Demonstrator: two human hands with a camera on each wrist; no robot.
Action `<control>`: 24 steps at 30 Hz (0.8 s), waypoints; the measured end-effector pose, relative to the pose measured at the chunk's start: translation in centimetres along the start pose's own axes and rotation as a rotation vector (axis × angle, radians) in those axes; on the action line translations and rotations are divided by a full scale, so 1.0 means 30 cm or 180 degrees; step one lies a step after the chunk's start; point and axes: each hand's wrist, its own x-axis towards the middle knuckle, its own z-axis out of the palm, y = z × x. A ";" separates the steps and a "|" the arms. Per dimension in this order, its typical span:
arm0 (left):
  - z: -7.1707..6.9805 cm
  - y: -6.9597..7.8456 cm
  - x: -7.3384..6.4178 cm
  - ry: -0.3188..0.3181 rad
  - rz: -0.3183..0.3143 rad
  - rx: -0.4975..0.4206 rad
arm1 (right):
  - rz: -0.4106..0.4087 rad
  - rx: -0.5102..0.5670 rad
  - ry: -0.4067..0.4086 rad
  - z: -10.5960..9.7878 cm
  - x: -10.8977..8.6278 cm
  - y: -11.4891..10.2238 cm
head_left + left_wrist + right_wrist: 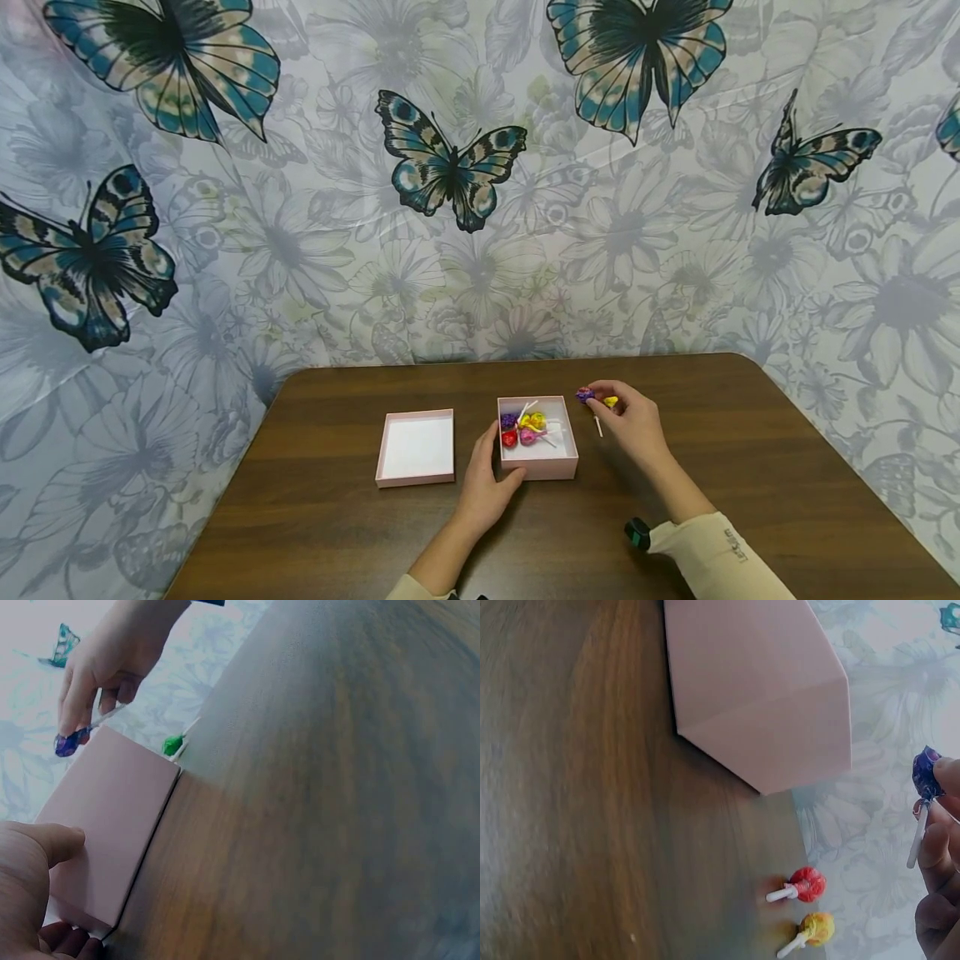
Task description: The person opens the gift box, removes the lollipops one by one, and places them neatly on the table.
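Observation:
A pink box [538, 470] with a white inside stands on the table, holding several wrapped lollipops [527, 423] in purple, yellow, red and pink. My left hand [483, 493] grips its left front corner, thumb [64, 841] against the front wall. Just right of the box and above the table, my right hand [630, 421] pinches a purple lollipop [925, 776] between thumb and fingers, its white stick pointing away. Below that hand, a red lollipop [808, 885] and a yellow lollipop [816, 928] lie on the table. A green lollipop [172, 745] shows past the box in the left wrist view.
The box's lid [415, 446], pink-edged and white inside, lies left of the box. Beneath everything is a brown wooden table [315, 500]. Behind its far edge hangs a butterfly-printed cloth [480, 283]. A dark band [637, 533] sits by the right wrist.

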 end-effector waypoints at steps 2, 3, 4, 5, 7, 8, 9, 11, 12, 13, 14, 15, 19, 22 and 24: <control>-0.001 0.000 0.000 -0.0003 -0.0002 -0.0017 | 0.0055 0.0018 0.0011 -0.008 0.000 0.009; -0.002 0.001 0.000 -0.0005 0.0002 -0.0026 | 0.0080 0.0024 0.0026 -0.013 0.001 0.013; -0.002 0.001 0.000 -0.0005 0.0008 -0.0030 | 0.0095 0.0011 0.0053 -0.017 0.001 0.018; -0.003 0.002 0.000 -0.0004 0.0014 -0.0035 | 0.0106 -0.0010 0.0075 -0.022 0.002 0.024; -0.003 0.003 -0.001 -0.0005 0.0014 -0.0037 | 0.0116 -0.0063 0.0139 -0.032 0.004 0.036; -0.003 0.004 -0.001 -0.0003 0.0012 -0.0035 | 0.0124 -0.0097 0.0170 -0.037 0.005 0.042; -0.003 0.005 -0.001 0.0000 0.0012 -0.0036 | 0.0126 -0.0136 0.0206 -0.042 0.006 0.049; -0.004 0.007 -0.001 0.0001 0.0008 -0.0039 | 0.0150 -0.0189 0.0267 -0.052 0.008 0.066; -0.004 0.008 -0.001 0.0000 0.0007 -0.0040 | 0.0171 -0.0208 0.0285 -0.058 0.008 0.074; -0.004 0.009 -0.001 0.0000 0.0004 -0.0042 | 0.0192 -0.0226 0.0297 -0.063 0.008 0.081; -0.004 0.009 -0.001 0.0002 0.0001 -0.0043 | 0.0223 -0.0238 0.0304 -0.069 0.008 0.088; -0.004 0.010 -0.001 0.0001 -0.0003 -0.0048 | 0.0244 -0.0253 0.0314 -0.074 0.007 0.095; -0.005 0.008 0.001 -0.0006 -0.0011 -0.0047 | 0.0327 -0.0294 0.0355 -0.093 0.005 0.119; -0.004 0.007 0.002 -0.0014 -0.0015 -0.0030 | 0.0420 -0.0300 0.0394 -0.105 0.005 0.140; -0.002 0.006 0.002 -0.0018 -0.0017 -0.0011 | 0.0511 -0.0304 0.0421 -0.111 0.005 0.155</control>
